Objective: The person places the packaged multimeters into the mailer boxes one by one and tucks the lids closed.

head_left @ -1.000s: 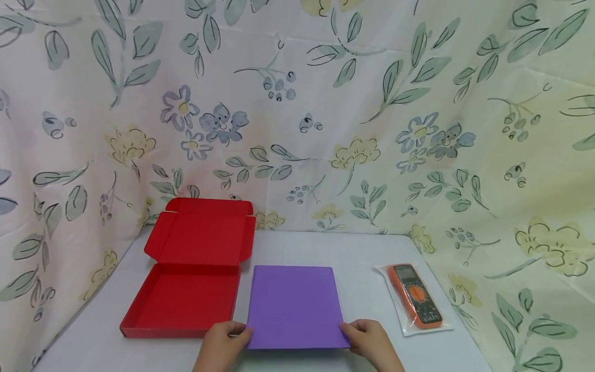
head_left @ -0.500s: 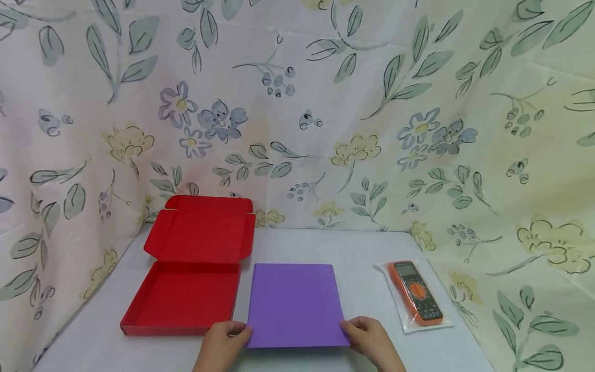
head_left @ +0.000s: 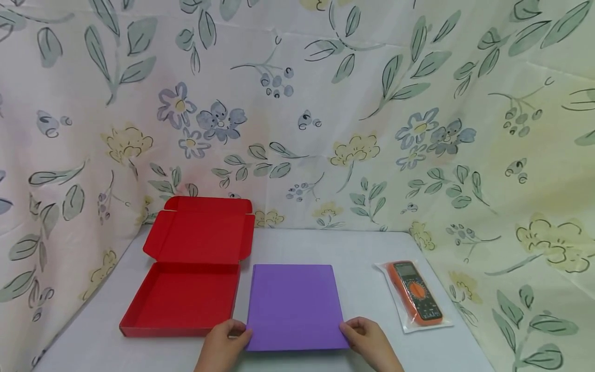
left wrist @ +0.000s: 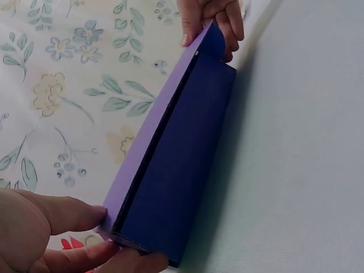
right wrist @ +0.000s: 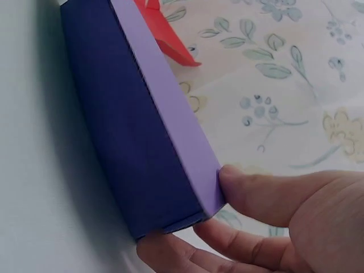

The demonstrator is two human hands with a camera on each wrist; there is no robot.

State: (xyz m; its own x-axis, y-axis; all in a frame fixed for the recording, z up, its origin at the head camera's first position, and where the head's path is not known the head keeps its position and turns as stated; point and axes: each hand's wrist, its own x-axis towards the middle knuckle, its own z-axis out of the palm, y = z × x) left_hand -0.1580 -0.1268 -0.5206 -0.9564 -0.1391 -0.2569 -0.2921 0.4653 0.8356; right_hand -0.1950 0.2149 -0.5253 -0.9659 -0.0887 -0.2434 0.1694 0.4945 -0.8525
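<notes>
Box [head_left: 295,307], purple, gripped by L hand [head_left: 224,342] & R hand [head_left: 370,341], multimeter [head_left: 415,293] prob. lettered, too blurred

We look at a white table [head_left: 321,245], whose far edge runs behind the purple box [head_left: 295,307]. That box is on the table, though we cannot tell whether its near edge rests flat; we notice a soft shadow [left wrist: 223,170] on the white surface along its near side. Just left of the purple box we find a red box [head_left: 186,294], hollow side up; its lid [head_left: 200,235] tips back, reaching farther off than the purple box. Right of the purple box, apart from it, we see an orange and black multimeter [head_left: 418,293] face up in a clear plastic bag [head_left: 401,300], its far end slanting toward the purple box.
</notes>
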